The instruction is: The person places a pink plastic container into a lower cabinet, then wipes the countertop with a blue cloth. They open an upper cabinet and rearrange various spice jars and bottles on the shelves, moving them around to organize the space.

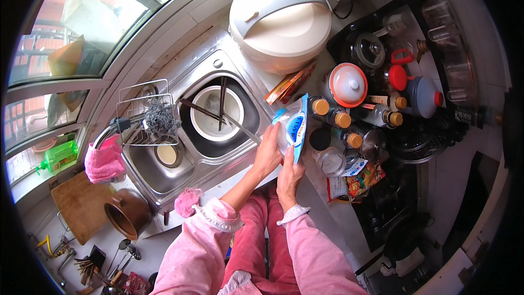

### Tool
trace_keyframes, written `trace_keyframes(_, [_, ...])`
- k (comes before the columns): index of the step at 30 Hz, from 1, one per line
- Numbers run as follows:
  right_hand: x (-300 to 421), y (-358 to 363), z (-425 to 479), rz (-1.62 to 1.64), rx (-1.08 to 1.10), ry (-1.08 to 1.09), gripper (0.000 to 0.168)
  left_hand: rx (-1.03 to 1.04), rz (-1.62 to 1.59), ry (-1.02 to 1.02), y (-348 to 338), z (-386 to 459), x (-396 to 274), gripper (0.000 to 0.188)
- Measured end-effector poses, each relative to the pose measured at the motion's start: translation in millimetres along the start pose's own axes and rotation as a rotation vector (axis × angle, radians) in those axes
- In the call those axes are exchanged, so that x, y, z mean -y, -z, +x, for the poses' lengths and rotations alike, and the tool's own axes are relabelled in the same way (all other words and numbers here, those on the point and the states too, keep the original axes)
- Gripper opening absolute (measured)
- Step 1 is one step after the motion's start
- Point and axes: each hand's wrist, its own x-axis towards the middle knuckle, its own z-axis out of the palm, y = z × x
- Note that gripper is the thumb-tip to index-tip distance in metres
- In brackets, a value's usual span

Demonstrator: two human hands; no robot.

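Note:
A blue-and-white plastic food packet [295, 129] with printed writing is held up in front of the bottles. My left hand [268, 151] grips its left side, while my right hand [290, 170] holds its lower end with the thumb on the front. The packet's contents cannot be made out. Left of my hands, a white bowl [196, 112] sits in the right sink basin [249, 102]. Dark chopsticks [221, 102] lie across the bowl. A metal utensil handle [242, 128] slants from the bowl towards my left hand; whether the two touch is unclear.
Beyond the sink stands a cream rice cooker [282, 24]. Several capped bottles [342, 119], a lidded enamel pot [348, 85] and a clear jar [329, 162] crowd the right counter. A wire rack [141, 110] and a brown pot [129, 213] are at the left.

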Motion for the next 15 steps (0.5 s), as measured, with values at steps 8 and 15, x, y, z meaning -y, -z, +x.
trace_keyframes(8, [29,-13,9,0.143,0.114,0.133,0.043,0.022,-0.086,-0.090,-6,30,24,0.065])
trace_keyframes(15, [66,-8,14,0.061,0.118,0.353,0.051,0.129,-0.063,-0.163,10,50,20,0.077])
